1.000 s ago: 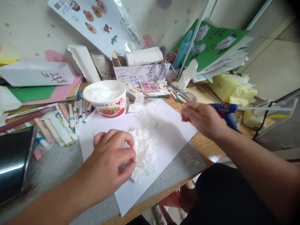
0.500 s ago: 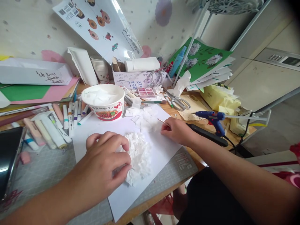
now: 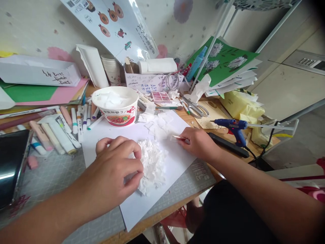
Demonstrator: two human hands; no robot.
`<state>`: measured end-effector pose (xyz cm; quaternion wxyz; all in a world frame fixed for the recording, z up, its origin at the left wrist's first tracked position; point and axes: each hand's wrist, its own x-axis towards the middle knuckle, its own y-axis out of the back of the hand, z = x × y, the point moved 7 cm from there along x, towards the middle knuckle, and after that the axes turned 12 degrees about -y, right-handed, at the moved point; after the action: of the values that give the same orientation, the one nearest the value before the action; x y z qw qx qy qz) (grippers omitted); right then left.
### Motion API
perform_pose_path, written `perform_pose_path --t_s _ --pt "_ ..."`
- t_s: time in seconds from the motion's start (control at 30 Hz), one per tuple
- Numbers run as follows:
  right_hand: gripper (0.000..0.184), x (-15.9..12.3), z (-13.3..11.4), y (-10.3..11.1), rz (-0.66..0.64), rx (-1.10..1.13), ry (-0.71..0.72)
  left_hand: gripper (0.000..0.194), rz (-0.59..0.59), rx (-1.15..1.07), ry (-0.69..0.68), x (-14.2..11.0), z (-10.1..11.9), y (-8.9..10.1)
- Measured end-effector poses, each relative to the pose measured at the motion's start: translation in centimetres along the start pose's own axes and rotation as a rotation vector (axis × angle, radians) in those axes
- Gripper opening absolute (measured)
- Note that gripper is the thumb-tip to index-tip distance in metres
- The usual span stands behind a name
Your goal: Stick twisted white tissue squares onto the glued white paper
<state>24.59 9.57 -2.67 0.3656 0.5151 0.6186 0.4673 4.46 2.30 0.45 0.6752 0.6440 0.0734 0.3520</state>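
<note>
My left hand rests at the left side of a round, ruffled white paper cluster. Its fingers are loosely bent and apart, with the tips by the ruffles. My right hand pinches a thin stick. The tip of the stick is at a pile of white paper scraps, and a pale bit shows there. Cluster and scraps both lie on a white sheet. Behind my left hand stands a paper bowl with white paper in it.
Markers and a dark phone or tablet lie left on the cutting mat. Scissors, a blue glue gun with a cord, and a yellow tissue pack sit to the right. Paper cups stand behind.
The tip of the stick in my right hand has dipped towards the scraps, and a pale bit now shows at it. My left hand keeps its place by the cluster. The view has shifted slightly.
</note>
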Motion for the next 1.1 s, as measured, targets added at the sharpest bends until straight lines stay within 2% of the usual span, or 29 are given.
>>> perform_pose_path --t_s 0.07,0.17,0.23,0.3,0.4,0.5,0.57,0.63,0.73,0.83,0.93,1.1 --pt "0.019 0.1 0.0 0.0 0.04 -0.008 0.011 0.023 -0.004 0.006 -0.002 0.0 0.0 0.0" --pt "0.016 -0.3 -0.4 0.5 0.098 0.026 0.008 0.023 -0.019 -0.012 0.017 0.1 -0.2 0.0" --pt "0.014 -1.0 -1.6 1.4 0.158 0.12 0.025 0.024 -0.028 -0.037 0.036 0.1 -0.3 -0.1" --pt "0.01 -2.2 -3.7 2.1 0.184 0.281 0.124 0.023 -0.032 -0.047 0.042 0.1 -0.4 -0.1" --pt "0.013 -4.2 -7.7 1.3 0.007 0.321 0.356 0.02 -0.045 -0.035 0.035 0.0 -0.5 -0.1" --pt "0.022 -5.1 -9.7 -0.1 -0.151 0.223 0.462 0.017 -0.048 -0.031 0.039 0.1 -0.5 -0.2" --pt "0.024 -5.0 -9.8 0.3 -0.17 0.312 0.485 0.017 -0.051 -0.041 0.043 0.1 -0.5 -0.2" --pt "0.02 -4.6 -9.4 1.8 -0.121 0.496 0.473 0.017 -0.062 -0.053 0.048 0.2 -0.5 -0.3" --pt "0.021 -4.3 -7.8 4.4 0.028 0.722 0.347 0.017 -0.075 -0.068 0.051 0.2 -0.5 -0.2" --pt "0.022 -4.8 -7.3 5.7 0.109 0.78 0.251 0.018 -0.081 -0.074 0.058 0.1 -0.5 -0.2" --pt "0.018 -5.6 -8.7 5.4 0.049 0.703 0.336 0.016 -0.077 -0.059 0.059 0.0 -0.5 -0.2" --pt "0.014 -5.9 -10.1 3.1 -0.01 0.511 0.462 0.015 -0.083 -0.03 0.05 0.1 -0.5 -0.2"
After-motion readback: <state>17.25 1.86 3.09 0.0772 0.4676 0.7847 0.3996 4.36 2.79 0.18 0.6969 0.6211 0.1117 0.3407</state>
